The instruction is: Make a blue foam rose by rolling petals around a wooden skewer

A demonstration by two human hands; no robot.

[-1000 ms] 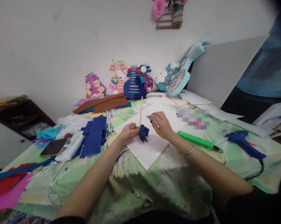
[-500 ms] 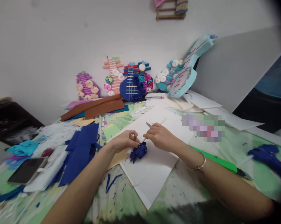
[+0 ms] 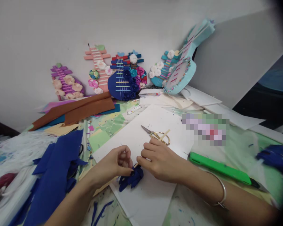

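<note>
Blue flower (image 3: 131,179), made of ragged dark petals, is between the two hands, over the near left part of a white sheet (image 3: 129,141) lying cornerwise on the table. Whether it rests on the sheet or hangs just above, one cannot tell. The person's left hand (image 3: 116,161) is at the flower's upper edge, thumb pressed to it with the index finger bent close to the thumb tip, pinching it there; the other fingers curl inward. The right hand (image 3: 159,160) has its fingers curled together around a wooden stick (image 3: 165,134), its thumb hidden from view. One end of the stick meets the flower, and the other sticks out past the knuckles on the far side.

Small gold-handled scissors (image 3: 146,129) are just beyond the right hand, blades pointing far left; whether a finger supports them is unclear. A silver bracelet (image 3: 222,191) circles the right wrist. To the right of that hand lies a green utility knife (image 3: 219,168). Thin blue strips (image 3: 102,212) lie near, left of the sheet, and larger blue pieces (image 3: 54,169) lie farther left. At the far side, decorated instrument shapes stand along the wall, among them a dark blue one (image 3: 114,84) bearing blue flowers.
</note>
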